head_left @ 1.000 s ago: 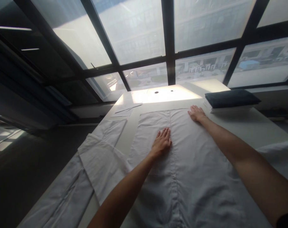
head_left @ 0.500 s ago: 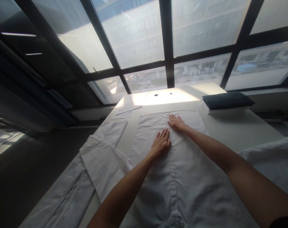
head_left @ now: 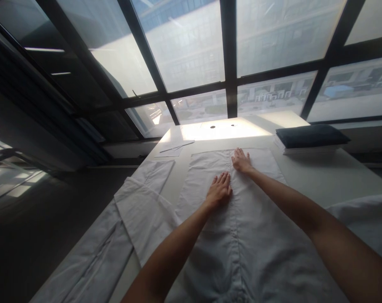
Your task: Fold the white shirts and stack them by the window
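A white button-front garment (head_left: pixel 260 219) lies spread on the white table, its placket running lengthwise down the middle and its straight hem at the far end. Faint wrinkles show along the placket. My left hand (head_left: pixel 220 191) rests flat on the cloth just left of the placket, fingers stretched out. Farther away, close to the hem, my right hand (head_left: pixel 241 161) lies flat to the right of the placket with its fingers extended. Neither hand grips the fabric. A white sleeve-like piece of cloth (head_left: pixel 145 210) extends over the table on the left.
On the table's right stands a stack with a dark folded cloth (head_left: pixel 311 136) over white layers. Paper sheets (head_left: pixel 172 150) lie at the far left. Grey-white folded fabric (head_left: pixel 93 261) covers the left edge. A large window (head_left: pixel 197 46) rises behind the table (head_left: pixel 317 172).
My right hand has slid slightly toward the hem and away from the placket, its fingertips turning to point farther forward. My left hand stays in about the same place. The view has shifted slightly.
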A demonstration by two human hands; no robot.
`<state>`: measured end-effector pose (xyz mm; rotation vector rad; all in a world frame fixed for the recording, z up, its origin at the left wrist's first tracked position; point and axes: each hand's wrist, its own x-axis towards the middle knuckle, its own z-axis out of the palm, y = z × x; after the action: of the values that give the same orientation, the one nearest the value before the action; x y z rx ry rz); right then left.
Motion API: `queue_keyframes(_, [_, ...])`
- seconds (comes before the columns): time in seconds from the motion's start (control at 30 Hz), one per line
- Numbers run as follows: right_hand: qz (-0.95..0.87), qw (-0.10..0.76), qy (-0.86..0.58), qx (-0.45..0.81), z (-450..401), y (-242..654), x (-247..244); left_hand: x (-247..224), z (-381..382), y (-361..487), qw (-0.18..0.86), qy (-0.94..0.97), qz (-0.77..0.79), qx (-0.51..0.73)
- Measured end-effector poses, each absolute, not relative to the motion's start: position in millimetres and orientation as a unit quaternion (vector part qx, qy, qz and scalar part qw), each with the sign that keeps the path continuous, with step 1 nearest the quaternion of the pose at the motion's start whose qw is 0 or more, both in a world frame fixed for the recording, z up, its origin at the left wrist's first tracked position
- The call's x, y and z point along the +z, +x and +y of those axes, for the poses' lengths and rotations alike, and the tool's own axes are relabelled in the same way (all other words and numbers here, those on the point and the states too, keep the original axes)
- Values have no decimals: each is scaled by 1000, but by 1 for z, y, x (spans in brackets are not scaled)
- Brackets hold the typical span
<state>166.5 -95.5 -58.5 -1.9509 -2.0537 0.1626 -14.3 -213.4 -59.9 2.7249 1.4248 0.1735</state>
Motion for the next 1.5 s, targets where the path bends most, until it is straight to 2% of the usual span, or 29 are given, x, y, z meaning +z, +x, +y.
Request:
queue_keyframes(0.17, [-806,133,-573,65,-146,144,-67,-66,-200,-18,55,890,449,52])
queue_keyframes(0.33, [-803,139,-578,54,-158,140,-68,-67,-159,-28,64,901,422,70])
queue_keyframes(0.47, [-802,141,-579,40,-159,140,-67,-61,-115,-41,51,907,417,37])
queue_keyframes(0.77, [-804,140,-577,20,-161,138,-65,-40,-18,-121,29,807,589,-35])
queue_keyframes(0.87, [-803,146,-577,25,-162,137,-64,-40,-22,-102,9,816,577,-29])
queue_keyframes(0.93, [-801,152,-578,31,-162,137,-64,-46,-38,-73,-5,862,507,-12])
queue_keyframes(1.0, [-796,157,-583,38,-162,136,-64,-53,-55,-44,17,913,409,-9])
queue_keyframes(1.1, [-790,163,-590,39,-162,136,-64,-60,-67,-21,38,933,359,-5])
queue_keyframes(1.37, [-794,141,-591,17,-164,136,-60,-43,-5,-26,58,873,485,-12])
queue_keyframes(1.5, [-792,139,-593,28,-163,136,-57,-35,-6,-12,56,858,510,11])
